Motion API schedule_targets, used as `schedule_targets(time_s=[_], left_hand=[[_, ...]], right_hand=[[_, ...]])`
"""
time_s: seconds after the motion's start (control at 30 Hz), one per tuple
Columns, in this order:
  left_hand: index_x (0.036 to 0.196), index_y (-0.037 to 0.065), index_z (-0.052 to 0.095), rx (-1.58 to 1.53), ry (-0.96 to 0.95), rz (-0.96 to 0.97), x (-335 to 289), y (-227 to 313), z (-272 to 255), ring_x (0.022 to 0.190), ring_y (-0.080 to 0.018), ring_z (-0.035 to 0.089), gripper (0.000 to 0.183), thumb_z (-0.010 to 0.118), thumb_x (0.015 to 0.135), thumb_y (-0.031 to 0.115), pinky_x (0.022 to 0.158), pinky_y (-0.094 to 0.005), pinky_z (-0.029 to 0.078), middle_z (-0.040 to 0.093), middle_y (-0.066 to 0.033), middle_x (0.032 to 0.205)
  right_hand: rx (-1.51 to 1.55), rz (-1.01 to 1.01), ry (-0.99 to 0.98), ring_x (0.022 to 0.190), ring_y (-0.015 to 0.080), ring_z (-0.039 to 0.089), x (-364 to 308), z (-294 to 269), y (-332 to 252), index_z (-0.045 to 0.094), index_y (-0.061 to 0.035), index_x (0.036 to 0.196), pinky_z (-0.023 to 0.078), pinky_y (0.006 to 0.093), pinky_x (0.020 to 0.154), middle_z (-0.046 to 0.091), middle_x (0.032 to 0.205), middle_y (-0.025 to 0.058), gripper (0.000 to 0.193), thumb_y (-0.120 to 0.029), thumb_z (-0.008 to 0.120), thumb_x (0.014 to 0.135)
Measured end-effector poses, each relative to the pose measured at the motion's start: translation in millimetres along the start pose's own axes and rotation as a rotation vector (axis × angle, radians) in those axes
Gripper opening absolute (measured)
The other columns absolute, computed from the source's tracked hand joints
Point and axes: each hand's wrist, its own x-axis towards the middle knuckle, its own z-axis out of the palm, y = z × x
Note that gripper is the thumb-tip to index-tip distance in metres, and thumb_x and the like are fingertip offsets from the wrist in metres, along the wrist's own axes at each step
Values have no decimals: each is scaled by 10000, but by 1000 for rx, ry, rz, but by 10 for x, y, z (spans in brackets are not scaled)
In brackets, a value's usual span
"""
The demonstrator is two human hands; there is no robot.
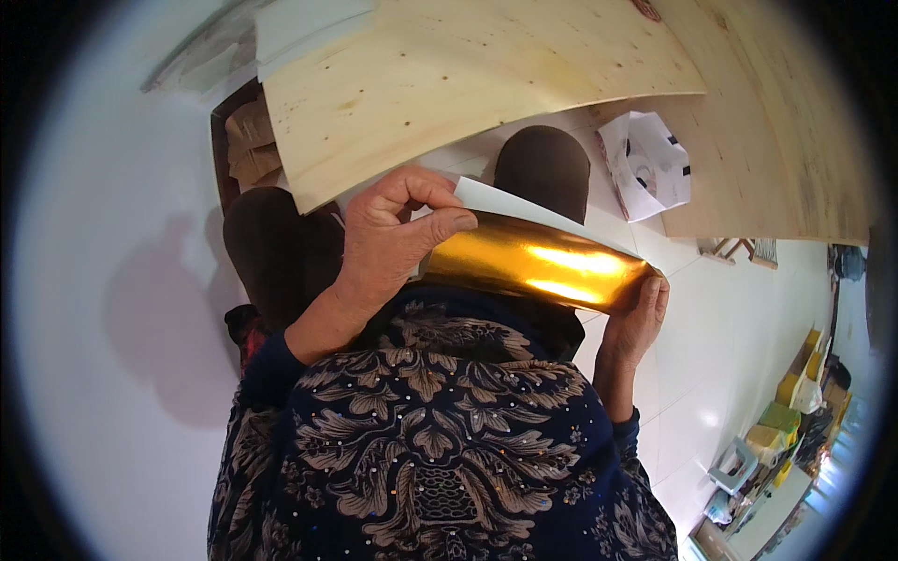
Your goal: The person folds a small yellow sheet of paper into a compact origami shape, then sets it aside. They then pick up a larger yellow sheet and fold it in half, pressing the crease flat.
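A shiny gold foil sheet (533,260), curved and pale on its reverse side, stretches between my two hands above my lap. My left hand (388,229) pinches its upper left corner between thumb and bent fingers. At the right end, my right hand (638,318) grips the edge, thumb on the gold face and the other fingers mostly hidden. The sheet's white back (524,208) shows as a strip along the far edge. Bright reflections run across the gold.
A wooden board table (449,84) stands just beyond my knees. Right of my knee is a white paper bag (647,164). A box with brown paper (251,145) sits at the far left. Boxes and a grey stool (734,465) line the right side.
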Motion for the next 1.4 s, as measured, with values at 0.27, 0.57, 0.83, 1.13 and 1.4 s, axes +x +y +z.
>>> schedule_targets(time_s=[0.27,0.57,0.83,1.13,1.4], left_hand=[[905,10,649,-101,47,-81,-212,393,-156,768,-46,532,101,711,825,17,688,-179,442,621,-2,870],[905,17,619,-190,95,48,-380,397,-289,794,-56,552,166,740,793,-1,734,-191,467,623,-21,891],[956,9,635,-276,145,-84,-448,566,-314,839,-79,582,172,724,811,28,788,-206,469,638,-33,904],[939,33,664,-304,120,-244,-444,603,-317,730,-43,555,147,716,805,65,625,-149,422,650,-11,852],[899,35,668,-273,93,-221,-438,574,-371,707,-32,531,133,731,793,82,607,-147,400,641,8,816]], right_hand=[[63,-115,-81,979,145,571,-113,165,-185,574,-57,1079,452,295,928,627,1024,54,217,-245,539,978],[52,-127,-88,929,130,564,-209,313,-263,570,-38,1069,460,267,878,613,978,59,206,-221,522,988],[103,-159,-172,963,132,557,-237,371,-273,575,-59,1075,460,289,914,605,1007,47,201,-230,512,991],[131,-186,-160,959,139,570,-229,424,-325,578,-56,1068,475,316,919,606,1006,55,214,-243,511,990],[133,-171,-133,954,139,580,-239,453,-294,585,-59,1064,488,319,895,618,1004,56,208,-239,518,986]])
